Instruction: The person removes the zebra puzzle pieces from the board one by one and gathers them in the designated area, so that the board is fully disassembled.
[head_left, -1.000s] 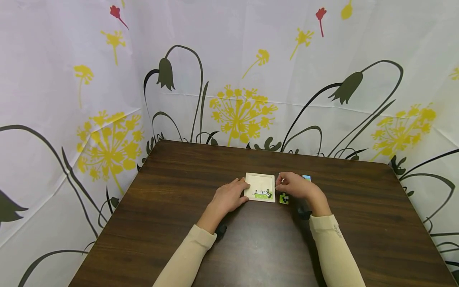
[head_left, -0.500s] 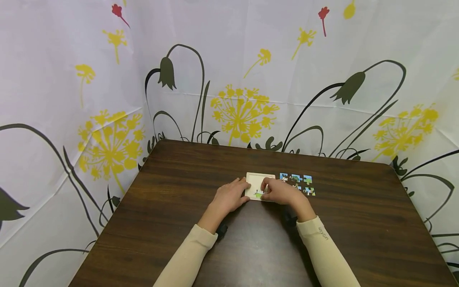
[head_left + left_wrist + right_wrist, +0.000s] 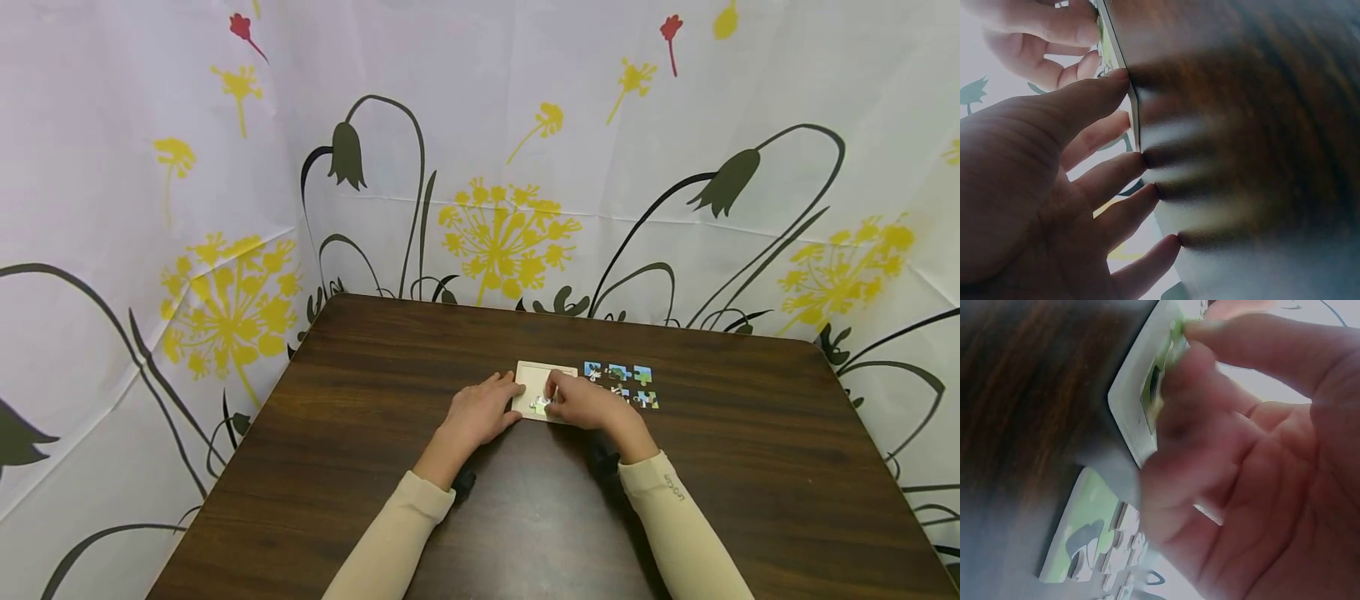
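Note:
In the head view a small pale wooden puzzle tray (image 3: 528, 377) lies on the table, with green-and-white printed pieces in its lower part. My left hand (image 3: 482, 408) rests at its left side, thumb and forefinger on the rim and the other fingertips (image 3: 1169, 244) on the tabletop. Over the tray's lower right, my right hand (image 3: 588, 403) pinches a puzzle piece (image 3: 1177, 329) between thumb and forefinger, at the pieces in the tray. The fingers hide most of that piece. A loose green puzzle piece (image 3: 1085, 515) lies beside the tray, under the right hand.
Several loose puzzle pieces (image 3: 642, 375) with blue and green prints lie in rows right of the tray. The dark wood-grain table (image 3: 405, 358) extends around them. A white flower-printed curtain (image 3: 465, 108) hangs behind and at the left.
My right hand has moved left from the tray's right edge to over its lower right, uncovering loose pieces. It shifts only slightly in the last half second. My left hand stays put.

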### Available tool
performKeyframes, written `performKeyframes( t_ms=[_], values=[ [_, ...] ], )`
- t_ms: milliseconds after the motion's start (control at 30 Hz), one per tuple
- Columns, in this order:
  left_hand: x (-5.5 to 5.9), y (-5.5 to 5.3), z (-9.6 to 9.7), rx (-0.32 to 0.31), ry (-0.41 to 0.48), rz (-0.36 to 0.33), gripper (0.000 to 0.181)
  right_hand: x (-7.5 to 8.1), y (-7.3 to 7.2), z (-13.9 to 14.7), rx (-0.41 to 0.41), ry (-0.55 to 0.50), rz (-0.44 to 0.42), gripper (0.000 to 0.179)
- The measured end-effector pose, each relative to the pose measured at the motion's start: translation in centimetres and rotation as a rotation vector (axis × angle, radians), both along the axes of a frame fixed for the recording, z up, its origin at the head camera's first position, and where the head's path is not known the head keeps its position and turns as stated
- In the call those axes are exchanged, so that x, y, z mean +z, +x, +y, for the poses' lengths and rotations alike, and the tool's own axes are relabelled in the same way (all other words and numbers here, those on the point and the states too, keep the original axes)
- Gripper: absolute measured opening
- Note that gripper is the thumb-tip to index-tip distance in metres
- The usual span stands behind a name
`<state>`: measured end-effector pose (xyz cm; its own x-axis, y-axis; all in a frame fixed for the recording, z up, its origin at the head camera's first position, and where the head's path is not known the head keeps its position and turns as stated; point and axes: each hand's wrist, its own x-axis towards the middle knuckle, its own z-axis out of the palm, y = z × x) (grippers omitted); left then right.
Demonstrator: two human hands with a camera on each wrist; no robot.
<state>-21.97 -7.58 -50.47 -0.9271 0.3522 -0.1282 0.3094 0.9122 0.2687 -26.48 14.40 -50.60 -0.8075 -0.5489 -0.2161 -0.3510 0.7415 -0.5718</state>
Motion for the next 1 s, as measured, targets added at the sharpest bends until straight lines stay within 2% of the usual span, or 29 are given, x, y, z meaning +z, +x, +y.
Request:
performKeyframes(
  t_ms=[133, 300, 433, 733, 1000],
  values=[
    [0.0, 0.1, 0.0, -0.016, -0.008, 0.012, 0.050, 0.2, -0.2, 0.4, 0.015, -0.055, 0.035, 0.007],
    [-0.1, 0.1, 0.1, -0.026, -0.020, 0.026, 0.048, 1.3, -0.4, 1.7, 0.025, -0.153, -0.020, 0.010],
    [-0.1, 0.1, 0.0, -0.029, -0.016, 0.045, 0.048, 2.2, -0.7, 3.2, 0.003, -0.180, -0.061, 0.011],
    [-0.3, 0.1, -0.2, -0.034, -0.004, 0.060, 0.047, 3.6, -0.9, 8.1, -0.022, -0.132, -0.156, 0.019],
    [-0.5, 0.0, -0.2, -0.025, -0.012, 0.052, 0.048, 3.8, -0.3, 11.3, -0.141, -0.100, -0.267, 0.017]
  ],
)
